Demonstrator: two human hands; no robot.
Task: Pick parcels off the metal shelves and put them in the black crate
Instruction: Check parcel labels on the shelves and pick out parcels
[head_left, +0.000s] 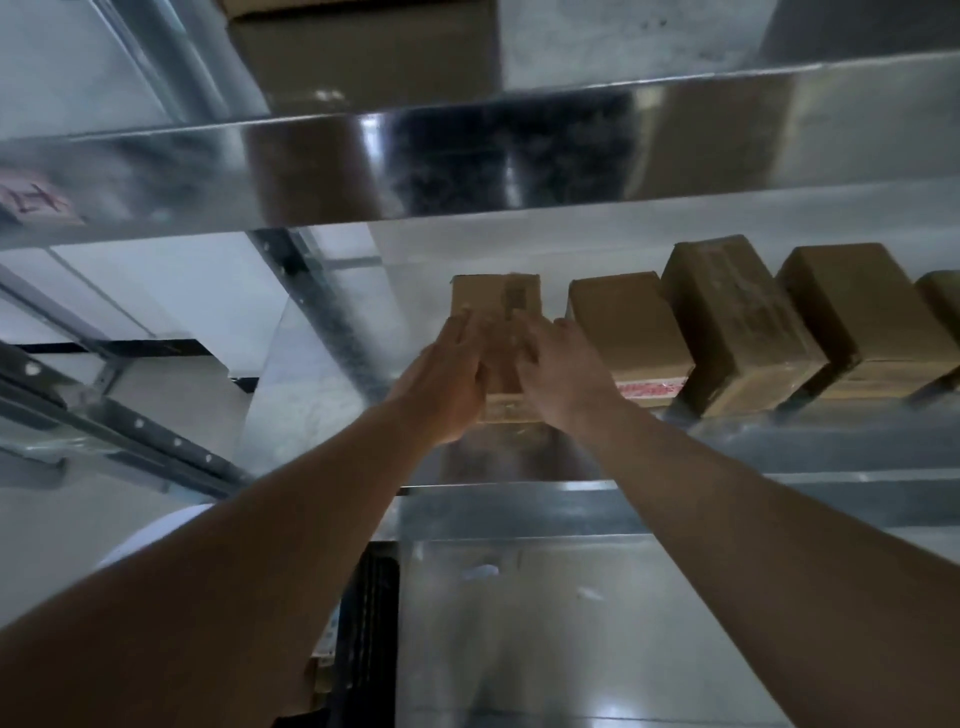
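A brown cardboard parcel (496, 296) stands on the middle metal shelf (779, 441), leftmost in a row. Both my arms reach up to it. My left hand (447, 379) lies flat against its left side with straight fingers. My right hand (561, 369) lies on its right side and top, fingers stretched along the box. The picture is blurred, so the fingertips are unclear. A slice of the black crate (371, 639) shows low down, below the shelf edge, between my arms.
Several more brown parcels (628, 332) stand to the right in the same row, some tilted (737, 327). A bigger carton (363, 47) sits on the upper shelf (467, 156). A steel upright (322, 312) runs left of the parcel. The lowest shelf surface (571, 623) is bare metal.
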